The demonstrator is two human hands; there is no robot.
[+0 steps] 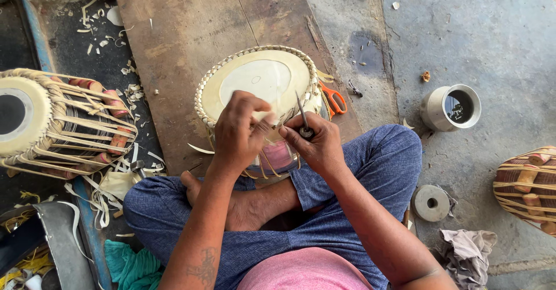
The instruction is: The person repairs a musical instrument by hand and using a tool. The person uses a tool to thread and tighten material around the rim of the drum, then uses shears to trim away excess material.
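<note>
A small drum [260, 81] with a pale skin head and a braided rim stands between my crossed legs on a wooden board [191, 29]. My left hand [240, 131] pinches a pale strap at the drum's near rim. My right hand [315, 142] grips a thin metal awl [303, 116], its point up against the rim beside the left fingers. Pale straps hang down the drum's pinkish body below both hands.
A laced drum [63, 122] lies on its side at left among strap scraps. Orange-handled scissors [333, 99] lie right of the drum. A metal cup [452, 107], a round metal weight [431, 202], a rag [466, 252] and another laced drum [530, 188] sit at right.
</note>
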